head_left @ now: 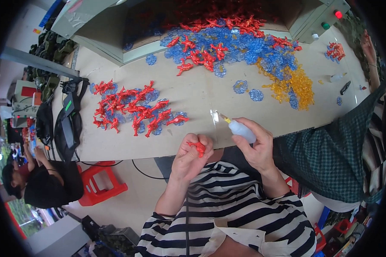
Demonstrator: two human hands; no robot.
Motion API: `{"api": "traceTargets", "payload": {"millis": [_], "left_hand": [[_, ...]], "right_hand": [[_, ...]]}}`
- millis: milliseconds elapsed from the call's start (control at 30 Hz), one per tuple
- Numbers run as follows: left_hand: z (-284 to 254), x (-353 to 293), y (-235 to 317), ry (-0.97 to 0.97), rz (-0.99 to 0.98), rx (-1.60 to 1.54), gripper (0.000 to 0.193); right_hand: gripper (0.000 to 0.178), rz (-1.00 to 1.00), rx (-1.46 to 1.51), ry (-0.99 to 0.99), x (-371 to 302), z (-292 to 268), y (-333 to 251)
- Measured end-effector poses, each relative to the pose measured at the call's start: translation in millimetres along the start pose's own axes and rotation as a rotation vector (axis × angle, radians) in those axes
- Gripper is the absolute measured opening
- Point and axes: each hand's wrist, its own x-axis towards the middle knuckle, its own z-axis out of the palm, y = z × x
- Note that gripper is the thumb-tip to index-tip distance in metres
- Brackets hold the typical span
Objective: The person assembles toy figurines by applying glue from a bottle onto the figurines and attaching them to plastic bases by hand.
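Near the table's front edge, my left hand [192, 156] is closed round a small red plastic figure [199, 148], part of which my fingers hide. To its right, my right hand [259, 145] grips a translucent white squeeze bottle [243, 131] with a yellow nozzle. The bottle is tilted, its tip pointing up and left, apart from the red figure. On the table left of my hands lie several red figures [142, 112] together with clear blue flower-shaped pieces [155, 128].
A large pile of blue pieces [240, 47] spills from a grey-green open cabinet [111, 47], with yellow pieces [302, 83] beside it. Cabinet buttons [326, 26] are at the upper right. A black strap bag [66, 124] hangs at the left edge. Other people sit on both sides.
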Motion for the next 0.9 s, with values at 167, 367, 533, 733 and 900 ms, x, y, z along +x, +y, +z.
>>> {"api": "traceTargets", "payload": {"millis": [167, 367, 533, 733, 900], "left_hand": [[-2.2, 1.0, 1.9, 0.004, 0.036, 0.014, 0.014], [-4.3, 0.7, 4.7, 0.053, 0.213, 0.153, 0.014], [-2.9, -0.1, 3.8, 0.132, 0.212, 0.172, 0.016], [8.5, -6.2, 0.3, 0.337, 0.131, 0.258, 0.018], [13.3, -7.6, 2.9, 0.287, 0.056, 0.28, 0.019]], "right_hand": [[0.03, 0.042, -0.076, -0.031, 1.2, 0.0, -1.9], [0.03, -0.033, -0.108, -0.129, -15.7, -14.0, -21.7], [0.03, 0.016, -0.062, -0.027, -14.4, -5.4, -10.3], [0.035, 0.055, 0.178, 0.098, 17.9, 23.2, 34.0], [0.038, 0.041, 0.145, 0.023, 29.4, 23.2, 30.3]]}}
